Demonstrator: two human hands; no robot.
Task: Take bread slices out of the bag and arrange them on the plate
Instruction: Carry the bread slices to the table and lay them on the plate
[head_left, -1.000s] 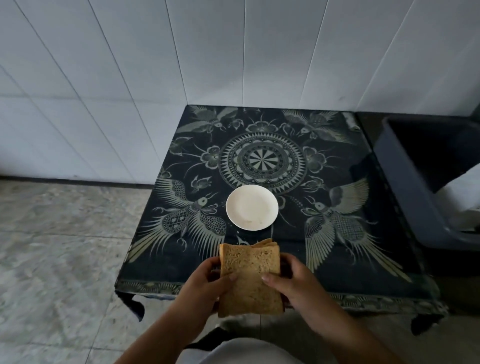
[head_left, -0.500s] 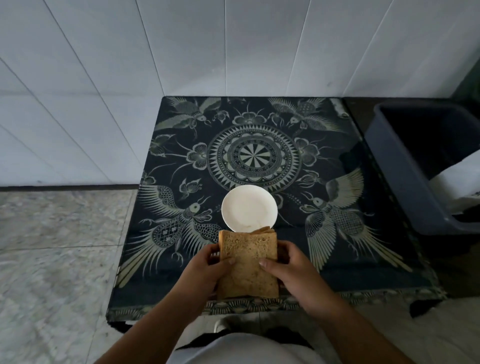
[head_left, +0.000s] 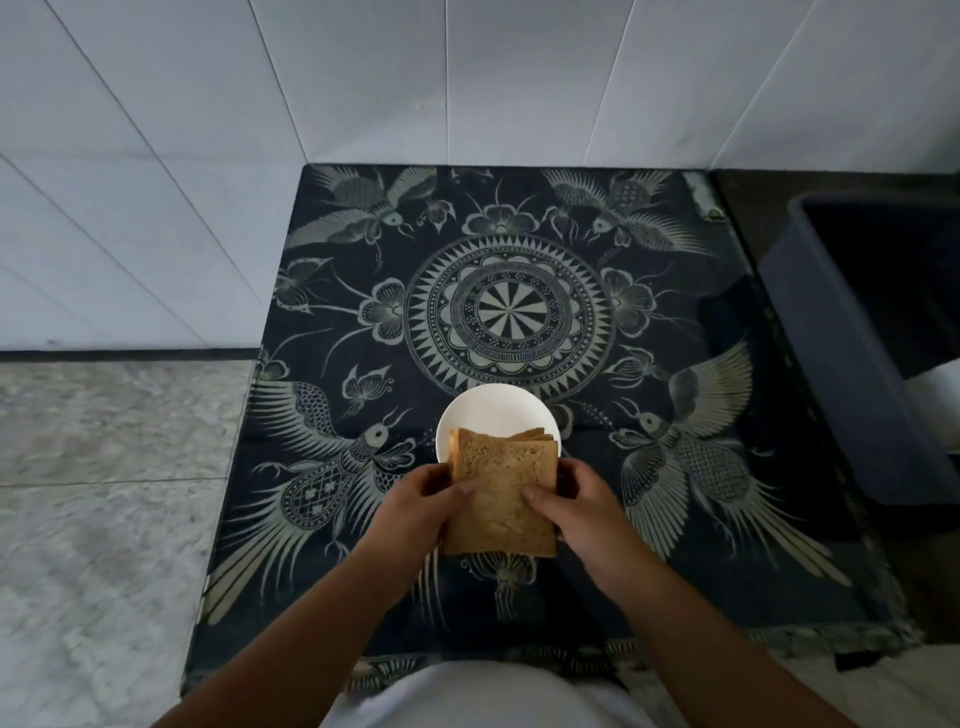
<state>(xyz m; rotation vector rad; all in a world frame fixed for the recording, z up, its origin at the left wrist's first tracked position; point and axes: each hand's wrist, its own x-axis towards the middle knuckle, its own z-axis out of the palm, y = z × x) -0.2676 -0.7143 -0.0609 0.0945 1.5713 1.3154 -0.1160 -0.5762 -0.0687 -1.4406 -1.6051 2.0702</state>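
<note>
A stack of brown bread slices (head_left: 501, 493) is held between both my hands above the table. My left hand (head_left: 415, 501) grips its left side, thumb on top. My right hand (head_left: 574, 501) grips its right side the same way. The far edge of the stack overlaps the near rim of a small white round plate (head_left: 493, 415), which has nothing on its visible part. No bag shows in view.
The plate rests on a low table covered by a dark cloth with pale bird and mandala patterns (head_left: 509, 312). A dark grey bin (head_left: 852, 364) stands at the right. White tiled wall lies behind, grey stone floor at the left.
Both hands have carried the bread stack forward over the table, from past the front edge to the plate's near rim. The view has also tilted down and closer.
</note>
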